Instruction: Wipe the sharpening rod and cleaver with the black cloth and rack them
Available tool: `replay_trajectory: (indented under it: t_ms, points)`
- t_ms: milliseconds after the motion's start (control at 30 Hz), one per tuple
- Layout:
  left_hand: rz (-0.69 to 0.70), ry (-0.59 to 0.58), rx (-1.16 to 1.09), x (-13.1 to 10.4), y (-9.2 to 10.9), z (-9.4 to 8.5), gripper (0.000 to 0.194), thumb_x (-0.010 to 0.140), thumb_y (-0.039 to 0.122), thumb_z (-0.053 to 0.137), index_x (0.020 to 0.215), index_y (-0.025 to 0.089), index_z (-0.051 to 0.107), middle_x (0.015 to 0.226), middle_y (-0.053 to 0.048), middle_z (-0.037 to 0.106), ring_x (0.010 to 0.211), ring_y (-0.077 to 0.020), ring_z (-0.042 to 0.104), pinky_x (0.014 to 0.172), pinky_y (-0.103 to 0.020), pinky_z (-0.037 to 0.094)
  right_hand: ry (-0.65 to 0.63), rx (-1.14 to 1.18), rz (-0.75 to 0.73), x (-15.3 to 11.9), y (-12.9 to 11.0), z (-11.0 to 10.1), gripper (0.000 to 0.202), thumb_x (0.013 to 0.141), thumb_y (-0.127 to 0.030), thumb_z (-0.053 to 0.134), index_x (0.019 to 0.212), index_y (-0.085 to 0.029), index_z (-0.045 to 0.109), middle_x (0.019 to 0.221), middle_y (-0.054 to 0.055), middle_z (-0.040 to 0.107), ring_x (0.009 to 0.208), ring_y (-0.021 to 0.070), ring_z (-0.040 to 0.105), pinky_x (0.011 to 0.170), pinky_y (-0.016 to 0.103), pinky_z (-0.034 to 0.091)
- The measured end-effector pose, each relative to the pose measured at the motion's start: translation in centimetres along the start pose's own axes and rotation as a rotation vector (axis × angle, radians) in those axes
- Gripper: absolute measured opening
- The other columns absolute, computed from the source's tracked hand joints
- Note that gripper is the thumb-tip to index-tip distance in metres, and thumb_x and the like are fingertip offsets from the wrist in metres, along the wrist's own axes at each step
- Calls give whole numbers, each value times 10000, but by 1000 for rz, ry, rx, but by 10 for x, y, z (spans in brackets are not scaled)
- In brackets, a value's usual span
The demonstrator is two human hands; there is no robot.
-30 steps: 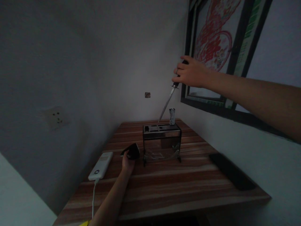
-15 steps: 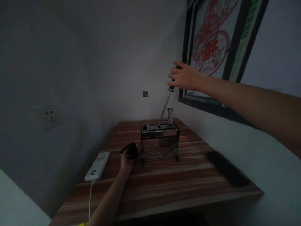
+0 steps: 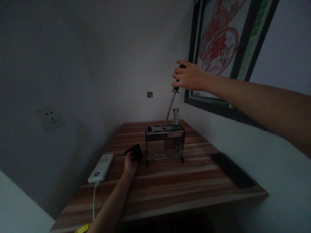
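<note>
My right hand (image 3: 183,77) is wrapped round the black handle of a long thin metal rod (image 3: 170,105), held tilted. The rod's lower tip meets a hole in the top of a metal rack (image 3: 167,133) on the table. At the left of the rack, my left hand (image 3: 130,163) is closed on a dark wedge-shaped object (image 3: 136,152). A silvery patterned handle (image 3: 176,117) stands upright at the right end of the rack's top. Clear plastic shows in the lower part of the rack.
A white power bank (image 3: 102,167) with a cable lies on the striped wooden table (image 3: 165,194) at the left. A black flat object (image 3: 232,170) lies near the right edge. Walls close in behind and on both sides; a framed window (image 3: 218,51) is at right.
The view has shifted slightly. My right hand and the rod have moved a little to the left and the rod is slightly more upright. My left hand keeps its hold.
</note>
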State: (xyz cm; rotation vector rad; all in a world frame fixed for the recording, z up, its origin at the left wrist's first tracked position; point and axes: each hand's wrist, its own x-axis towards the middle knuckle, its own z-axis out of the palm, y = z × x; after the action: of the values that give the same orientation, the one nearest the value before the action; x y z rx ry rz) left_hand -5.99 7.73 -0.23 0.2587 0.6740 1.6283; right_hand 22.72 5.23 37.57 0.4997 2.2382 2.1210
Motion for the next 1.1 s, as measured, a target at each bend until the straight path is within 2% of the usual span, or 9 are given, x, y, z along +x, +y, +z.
replay_trajectory:
  t_ms: [300, 533, 600, 733, 900, 1000, 1100]
  points:
    - [-1, -17, 9, 2, -3, -2, 157, 764, 140, 465, 757, 160, 621, 722, -8, 668, 664, -121, 621, 656, -243, 490, -4, 1, -41, 5, -8, 2, 253, 894, -90, 331, 814, -130, 567, 939, 1, 594, 991, 137, 462, 988, 461, 248]
    - [-5, -20, 26, 3, -3, -3, 151, 767, 148, 470, 778, 163, 619, 736, -5, 670, 672, -132, 626, 670, -274, 497, 34, 86, -13, 24, -5, 37, 237, 902, -140, 321, 894, -114, 556, 1080, 13, 543, 1082, 174, 397, 985, 496, 219]
    - [-3, -15, 30, 1, -3, -1, 155, 770, 143, 464, 770, 161, 618, 728, -3, 669, 667, -121, 626, 673, -257, 495, 42, 111, -16, 31, -6, 41, 253, 902, -141, 307, 898, -117, 559, 1074, 1, 539, 1091, 181, 387, 974, 507, 222]
    - [0, -17, 37, -4, -1, 3, 170, 778, 137, 453, 751, 158, 620, 719, -4, 670, 650, -110, 623, 673, -237, 490, 14, 143, -68, 43, -15, 28, 244, 890, -128, 327, 861, -123, 569, 998, -8, 551, 1067, 171, 394, 985, 496, 205]
    - [10, -13, 36, -6, 0, 5, 180, 781, 130, 444, 765, 159, 621, 716, -5, 669, 652, -109, 620, 677, -224, 480, -98, 136, -153, 46, -32, 12, 172, 866, -131, 399, 879, -160, 568, 973, -15, 543, 1051, 164, 407, 992, 505, 177]
    - [11, -10, 34, -6, -1, 5, 176, 781, 129, 444, 777, 161, 617, 727, -5, 669, 664, -111, 621, 681, -224, 479, -126, 121, -195, 44, -44, 13, 147, 859, -141, 433, 880, -181, 573, 962, -13, 551, 1028, 158, 431, 993, 499, 163]
    - [4, 0, 38, -7, -1, 5, 163, 779, 131, 452, 787, 163, 611, 725, -5, 666, 655, -114, 622, 665, -230, 482, -82, 124, -212, 40, -60, 19, 167, 871, -155, 427, 840, -194, 586, 938, -5, 575, 983, 153, 463, 1004, 464, 153]
